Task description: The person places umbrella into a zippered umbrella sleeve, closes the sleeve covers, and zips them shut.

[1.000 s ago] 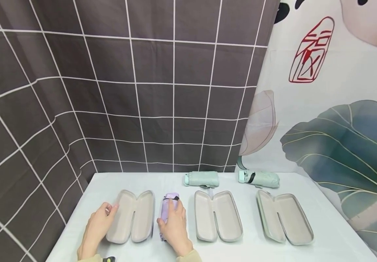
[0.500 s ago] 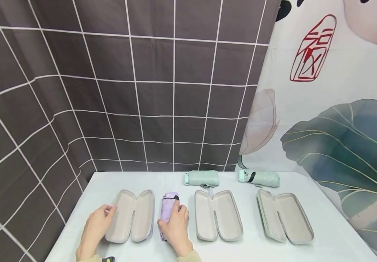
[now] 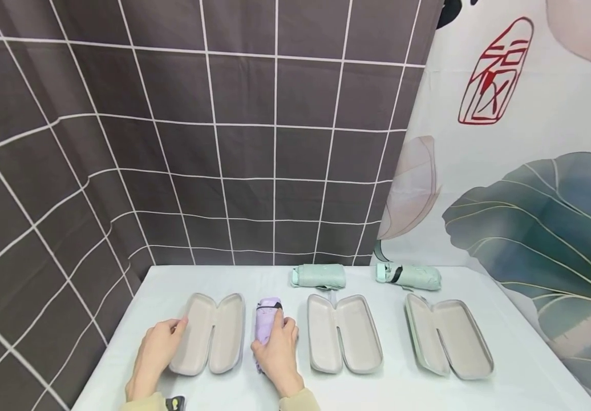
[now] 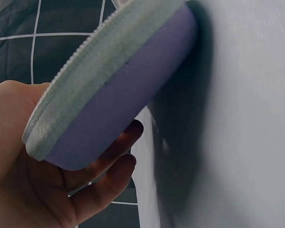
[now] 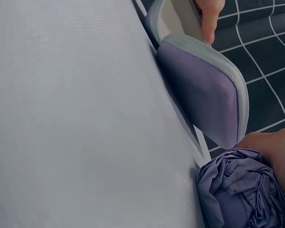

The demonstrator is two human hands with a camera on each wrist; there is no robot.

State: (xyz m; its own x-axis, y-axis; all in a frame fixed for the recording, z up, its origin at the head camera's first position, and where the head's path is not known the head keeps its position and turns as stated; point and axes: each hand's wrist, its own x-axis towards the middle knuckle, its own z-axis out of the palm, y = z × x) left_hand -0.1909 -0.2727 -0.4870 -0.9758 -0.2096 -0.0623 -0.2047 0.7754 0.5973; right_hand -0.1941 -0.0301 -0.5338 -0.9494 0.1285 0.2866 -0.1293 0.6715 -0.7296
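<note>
My left hand point(image 3: 158, 353) holds the left edge of an open zip case point(image 3: 227, 337), thumb on the rim. In the left wrist view the case's purple outer shell point(image 4: 128, 85) tilts up from the table, with curled fingertips point(image 4: 121, 171) beneath it; the thumb is hidden there. Between this case and the middle one, my right hand point(image 3: 278, 355) grips a folded lilac umbrella point(image 3: 264, 322) with a black strap. The umbrella's crumpled fabric end point(image 5: 242, 190) shows close in the right wrist view, low against the white tabletop.
Two more open grey-lined cases, a middle case point(image 3: 359, 337) and a right case point(image 3: 462, 342), lie to the right. Behind them are two folded mint umbrellas, one point(image 3: 321, 276) plain and another point(image 3: 413, 277) with a black strap. A dark checked curtain point(image 3: 244, 154) hangs at the back.
The right hand's fingers have shifted slightly on the lilac umbrella, baring more of its top. The left hand stays at the case's edge. The head view has tilted a little.
</note>
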